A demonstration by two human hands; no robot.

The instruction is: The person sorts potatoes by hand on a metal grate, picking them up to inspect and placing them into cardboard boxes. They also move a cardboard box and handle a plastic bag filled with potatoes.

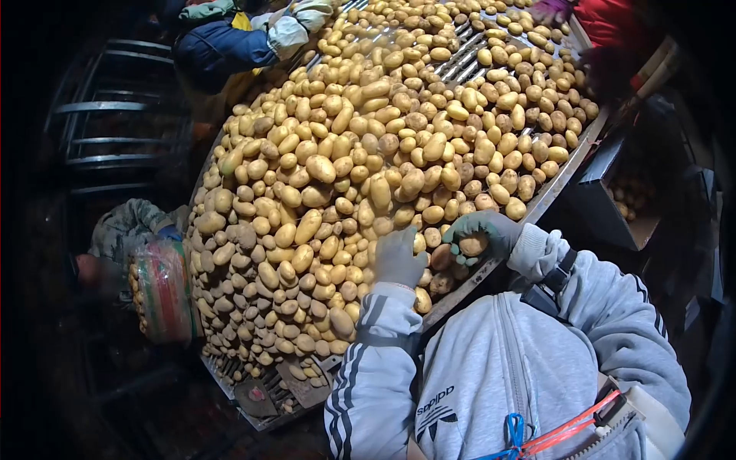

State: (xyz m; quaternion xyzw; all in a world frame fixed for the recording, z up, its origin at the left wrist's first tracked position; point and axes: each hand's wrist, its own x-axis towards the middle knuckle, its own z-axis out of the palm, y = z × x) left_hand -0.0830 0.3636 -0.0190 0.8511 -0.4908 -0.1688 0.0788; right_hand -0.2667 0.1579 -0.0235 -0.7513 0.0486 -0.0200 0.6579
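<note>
Curled round a single potato (471,244), the right hand (484,234) (in a greenish glove) has it clasped at the near edge of the sorting table (556,188), about 4 o'clock from the heap's middle. Just to its 9 o'clock the left hand (399,257), grey-gloved, lies back-up on the pile; whether its fingers close on anything I cannot tell. Potatoes (368,153) cover nearly the whole table, with bare roller bars showing only toward 12 o'clock. Both sleeves belong to a grey hoodie (521,360) at 6 o'clock. Across the heap, a co-worker's blue sleeve (218,47) reaches in at 11 o'clock and a red sleeve (613,19) at 1 o'clock. A striped mesh sack (161,287) of potatoes stands at 9 o'clock, off the table, and an open box (613,211) sits at 3 o'clock beside the rim.
</note>
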